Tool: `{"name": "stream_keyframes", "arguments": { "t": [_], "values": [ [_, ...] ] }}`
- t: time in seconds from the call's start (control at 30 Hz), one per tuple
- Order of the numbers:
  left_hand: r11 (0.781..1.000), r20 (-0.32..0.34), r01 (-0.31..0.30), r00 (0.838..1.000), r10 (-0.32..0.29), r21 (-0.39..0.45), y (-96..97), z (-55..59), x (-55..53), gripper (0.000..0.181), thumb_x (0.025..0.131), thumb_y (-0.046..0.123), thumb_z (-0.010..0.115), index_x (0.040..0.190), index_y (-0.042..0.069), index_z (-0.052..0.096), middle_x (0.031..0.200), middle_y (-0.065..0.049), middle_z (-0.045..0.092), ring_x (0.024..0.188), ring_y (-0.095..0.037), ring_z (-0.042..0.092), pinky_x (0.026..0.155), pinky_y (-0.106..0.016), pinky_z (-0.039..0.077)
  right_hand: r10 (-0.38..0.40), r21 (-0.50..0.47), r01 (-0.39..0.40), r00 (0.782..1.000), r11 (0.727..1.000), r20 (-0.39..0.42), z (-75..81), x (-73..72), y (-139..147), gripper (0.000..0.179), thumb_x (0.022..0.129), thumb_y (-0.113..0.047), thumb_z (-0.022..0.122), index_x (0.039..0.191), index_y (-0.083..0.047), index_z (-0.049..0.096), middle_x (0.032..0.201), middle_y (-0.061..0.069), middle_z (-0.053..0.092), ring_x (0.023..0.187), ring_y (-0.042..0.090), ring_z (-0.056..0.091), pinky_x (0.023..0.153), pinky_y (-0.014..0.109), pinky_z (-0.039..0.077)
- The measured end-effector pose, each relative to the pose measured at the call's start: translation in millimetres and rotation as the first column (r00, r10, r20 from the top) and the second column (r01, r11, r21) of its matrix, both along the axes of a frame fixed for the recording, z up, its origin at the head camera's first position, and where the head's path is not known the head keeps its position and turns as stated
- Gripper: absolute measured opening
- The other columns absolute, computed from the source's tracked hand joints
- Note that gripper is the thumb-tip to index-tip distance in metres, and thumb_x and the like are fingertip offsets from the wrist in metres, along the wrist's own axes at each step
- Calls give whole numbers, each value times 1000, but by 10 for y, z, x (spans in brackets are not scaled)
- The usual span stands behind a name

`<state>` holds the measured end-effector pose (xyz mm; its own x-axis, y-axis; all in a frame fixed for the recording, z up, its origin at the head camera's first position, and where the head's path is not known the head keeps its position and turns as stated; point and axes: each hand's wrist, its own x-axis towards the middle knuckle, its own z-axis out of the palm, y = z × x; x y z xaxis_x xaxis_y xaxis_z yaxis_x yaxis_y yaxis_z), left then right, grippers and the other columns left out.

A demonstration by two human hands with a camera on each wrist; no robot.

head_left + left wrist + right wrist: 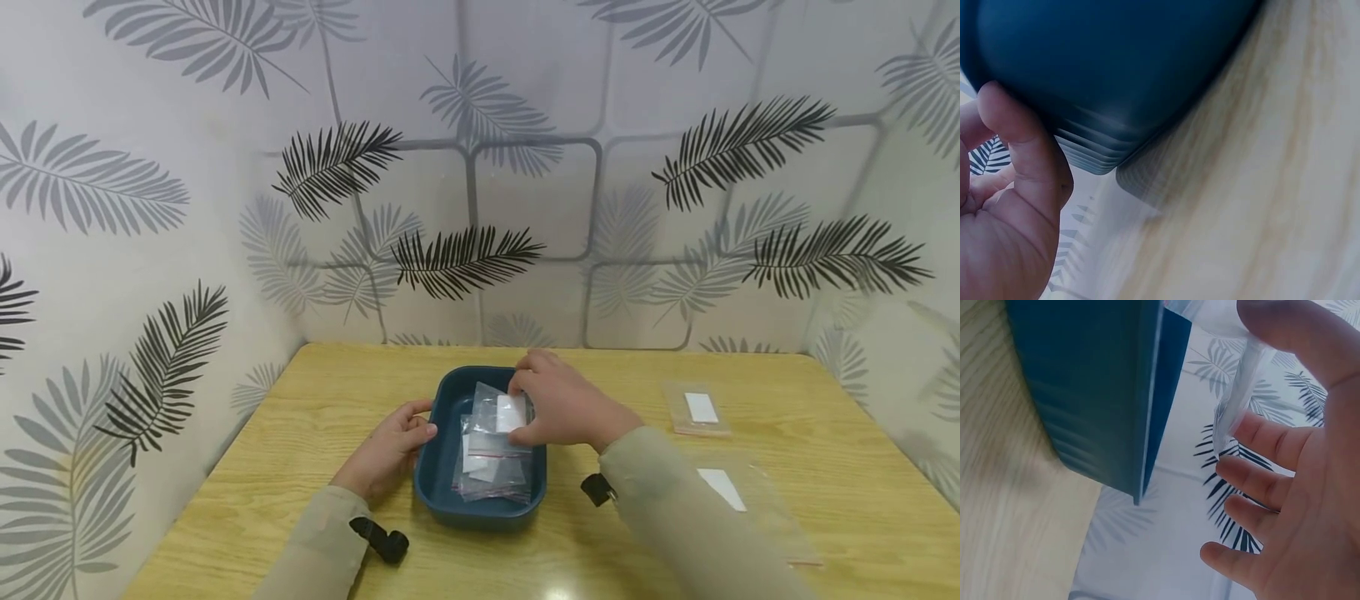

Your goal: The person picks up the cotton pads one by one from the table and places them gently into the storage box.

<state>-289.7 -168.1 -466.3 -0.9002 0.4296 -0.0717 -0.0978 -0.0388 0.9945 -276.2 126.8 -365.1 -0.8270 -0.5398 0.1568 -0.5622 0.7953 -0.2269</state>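
Note:
A dark blue plastic bin [480, 518] stands on the table with several clear zip-lock bags [495, 477] piled in it, some showing white labels. My left hand [390, 450] holds the bin's left side, its thumb against the outer wall [1104, 75]. Over the bin's right part, my right hand [562, 404] grips a clear zip-lock bag [512, 412] with a white label between thumb and fingers. In the right wrist view this bag [1235, 394] shows edge-on above the rim, the lower fingers spread apart.
On the right of the wooden table [360, 375] lie a small clear zip-lock bag [700, 410] and a larger one [772, 508], each with a white label. My right forearm partly covers the larger bag. A leaf-patterned wall [540, 308] borders the table's back edge.

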Motion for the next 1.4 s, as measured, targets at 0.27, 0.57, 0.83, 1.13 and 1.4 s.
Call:
{"name": "stream_keyframes", "arguments": {
  "t": [0.27, 0.57, 0.83, 1.13, 1.4],
  "values": [
    [1000, 1, 3, 1000, -3, 11, -6, -22, -4, 53, 106, 14, 56, 153, 4, 34, 100, -11, 53, 85, -20, 60, 71, -30, 56, -18, 52, 17, 999, 998, 27, -112, 2, -60, 68, 76, -52, 85, 128, -13, 65, 146, 12, 45, 143, 34, 31, 115, 53, 29],
    [1000, -2, -12, 1000, 12, -9, -2, -34, -16, 53, 105, 14, 56, 153, 4, 34, 102, -12, 53, 85, -20, 61, 70, -31, 55, -33, 58, 30, 998, 998, 48, -120, 14, -11, 71, 77, -53, 83, 132, -13, 64, 152, 12, 41, 147, 34, 25, 117, 55, 25],
    [1000, 0, -5, 1000, 5, -2, 1, -41, -27, 54, 105, 13, 57, 153, 4, 34, 102, -11, 53, 85, -20, 62, 71, -31, 56, -38, 57, 35, 998, 998, 51, -141, 7, 91, 68, 78, -52, 82, 132, -14, 65, 152, 11, 41, 147, 34, 26, 116, 54, 26],
    [1000, 4, -4, 1000, 4, -4, -2, -32, -14, 54, 105, 12, 56, 153, 3, 32, 104, -13, 53, 86, -20, 61, 70, -30, 56, -50, 49, 49, 998, 998, 37, -183, 35, 238, 67, 78, -52, 84, 130, -16, 65, 151, 14, 42, 146, 37, 28, 115, 55, 28],
    [1000, -3, 8, 1000, -8, 2, -3, -6, -8, 54, 106, 11, 54, 154, 3, 31, 103, -13, 54, 80, -19, 61, 66, -29, 54, -50, -26, 51, 998, 998, 32, -226, 108, 511, 63, 79, -46, 83, 130, -14, 65, 152, 16, 42, 147, 40, 25, 114, 58, 29]
  ]
}}
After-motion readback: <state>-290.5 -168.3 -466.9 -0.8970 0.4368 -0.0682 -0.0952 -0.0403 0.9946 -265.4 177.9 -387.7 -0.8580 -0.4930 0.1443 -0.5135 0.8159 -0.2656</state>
